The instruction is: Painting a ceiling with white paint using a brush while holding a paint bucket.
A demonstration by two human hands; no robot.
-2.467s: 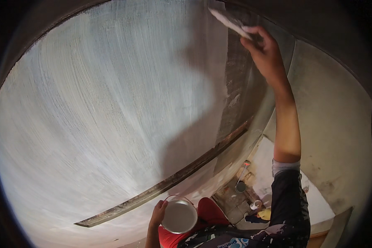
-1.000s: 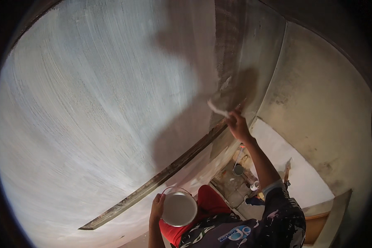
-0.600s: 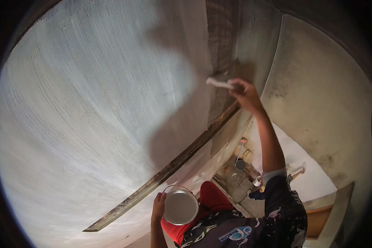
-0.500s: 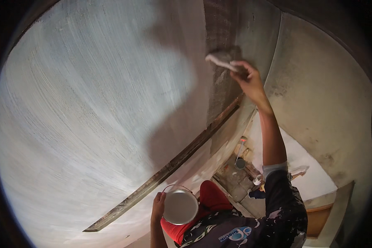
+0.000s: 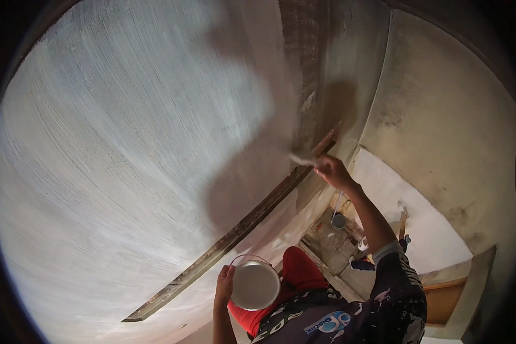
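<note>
My right hand (image 5: 333, 173) is closed round a paintbrush (image 5: 301, 160), whose pale, motion-smeared head points left. The brush is at the upper stretch of a dark wooden strip (image 5: 235, 234) that runs slantwise along the wall; whether it touches the wall or the strip I cannot tell. Low in the view, my left hand (image 5: 224, 285) grips the rim and thin handle of a round pail (image 5: 255, 285) with pale liquid in it. Streaky whitish paint covers much of the wall (image 5: 143, 114), while a dark unpainted band (image 5: 301, 63) shows beside it.
Far below on the right, another person's arm (image 5: 403, 226) reaches toward a white-painted wall section (image 5: 436, 238). A dark bucket (image 5: 339, 221) and a white container (image 5: 363, 243) stand near the floor there. A stained beige wall (image 5: 441, 126) rises to the right.
My right hand has come down with the paintbrush, from the dark band to the wooden strip. My left hand still holds the pail. Below, the other person's arm has changed position.
</note>
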